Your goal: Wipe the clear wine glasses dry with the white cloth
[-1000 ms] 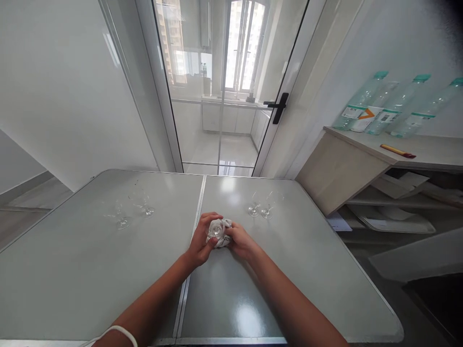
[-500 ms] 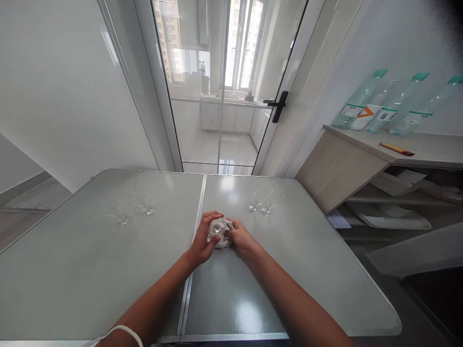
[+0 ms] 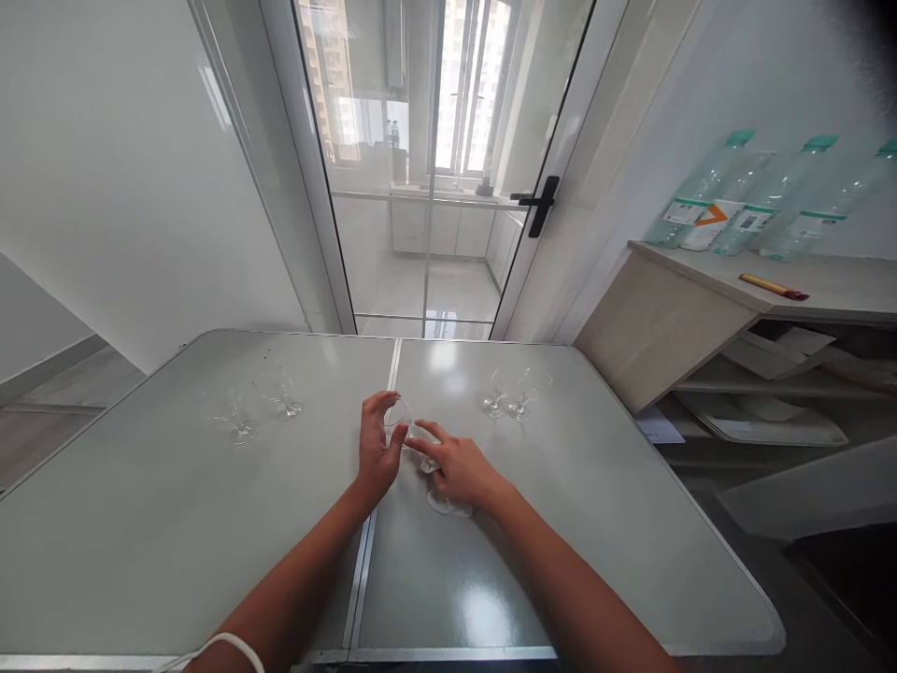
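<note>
A clear stemmed glass (image 3: 398, 412) is in my left hand (image 3: 378, 447), whose fingers and thumb curve around its bowl. My right hand (image 3: 462, 467) is just to the right, its fingertips reaching to the glass and a white cloth (image 3: 429, 465) bunched under its fingers. Part of the cloth, or of the glass's foot, shows pale below the right palm; I cannot tell which. Two more stemmed glasses, a nearer one (image 3: 243, 430) and a farther one (image 3: 289, 408), stand on the left. Another pair, one glass (image 3: 493, 408) beside another (image 3: 519, 409), stands beyond my right hand.
The grey table (image 3: 175, 523) has a metal seam down its middle. Behind it is a glass door (image 3: 392, 280) with a black handle (image 3: 542, 207). On the right, a wooden shelf unit (image 3: 693, 308) carries several plastic bottles (image 3: 757, 218) and a yellow-red stick-shaped packet (image 3: 774, 286).
The glass has tipped and turned, so its rim now shows at my left hand. My left hand shifted left and up. The right hand's fingers have stretched out over the cloth.
</note>
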Available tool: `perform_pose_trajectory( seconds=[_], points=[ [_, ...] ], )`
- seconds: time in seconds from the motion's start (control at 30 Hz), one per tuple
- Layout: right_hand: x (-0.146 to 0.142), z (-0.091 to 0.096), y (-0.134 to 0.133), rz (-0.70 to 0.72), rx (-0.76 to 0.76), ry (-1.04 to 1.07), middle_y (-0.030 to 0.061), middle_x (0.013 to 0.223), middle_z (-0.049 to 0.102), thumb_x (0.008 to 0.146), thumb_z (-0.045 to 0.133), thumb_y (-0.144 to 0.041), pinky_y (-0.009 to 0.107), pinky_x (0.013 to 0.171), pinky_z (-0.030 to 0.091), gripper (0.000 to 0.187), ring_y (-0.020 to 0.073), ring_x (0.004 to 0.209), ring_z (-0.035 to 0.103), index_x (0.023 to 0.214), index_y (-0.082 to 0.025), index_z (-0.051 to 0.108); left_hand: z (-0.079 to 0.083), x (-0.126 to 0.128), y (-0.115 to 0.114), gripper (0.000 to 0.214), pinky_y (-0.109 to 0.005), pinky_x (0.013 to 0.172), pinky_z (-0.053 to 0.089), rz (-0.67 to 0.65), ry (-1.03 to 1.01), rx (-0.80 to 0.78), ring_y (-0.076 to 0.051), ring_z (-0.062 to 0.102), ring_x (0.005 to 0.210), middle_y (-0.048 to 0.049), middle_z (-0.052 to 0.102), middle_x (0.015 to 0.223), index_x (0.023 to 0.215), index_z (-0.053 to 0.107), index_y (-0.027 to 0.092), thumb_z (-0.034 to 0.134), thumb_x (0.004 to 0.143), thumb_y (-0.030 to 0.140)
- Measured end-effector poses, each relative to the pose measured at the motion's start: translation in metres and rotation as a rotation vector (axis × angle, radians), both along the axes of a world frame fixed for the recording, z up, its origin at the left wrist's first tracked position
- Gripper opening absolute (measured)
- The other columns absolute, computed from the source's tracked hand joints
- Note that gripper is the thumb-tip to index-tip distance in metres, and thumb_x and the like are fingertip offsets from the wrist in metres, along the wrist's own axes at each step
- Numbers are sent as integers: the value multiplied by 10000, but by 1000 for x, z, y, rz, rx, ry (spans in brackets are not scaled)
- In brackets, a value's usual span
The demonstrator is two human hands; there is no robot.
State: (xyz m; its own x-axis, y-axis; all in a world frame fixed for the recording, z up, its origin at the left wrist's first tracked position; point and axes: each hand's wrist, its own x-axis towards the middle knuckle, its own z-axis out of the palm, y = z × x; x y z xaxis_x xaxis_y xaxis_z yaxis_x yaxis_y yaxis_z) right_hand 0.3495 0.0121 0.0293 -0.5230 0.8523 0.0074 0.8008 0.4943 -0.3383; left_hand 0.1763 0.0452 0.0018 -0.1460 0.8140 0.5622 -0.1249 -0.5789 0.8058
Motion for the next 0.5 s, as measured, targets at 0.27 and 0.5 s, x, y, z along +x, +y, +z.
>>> perform_pose_trajectory(
  seconds=[0.27,0.5],
  points=[
    [-6,-3,-3,-2,4,-158,55,1637,387,812,580,-188,330,751,502,750,240,919,723,1527,-347,420,-2,3,4,601,-516,1202,344,-168,-64,-99,-269,554,1295,-96,598,1277,1271,588,257,877,744,273],
    [-5,-7,-2,-38,5,-120,69,1533,529,832,578,-172,317,750,499,548,250,928,731,1367,-289,597,1,9,1,658,-549,1238,277,-242,-6,-137,-303,475,1406,-118,558,1417,1296,572,256,888,719,252]
  ],
)
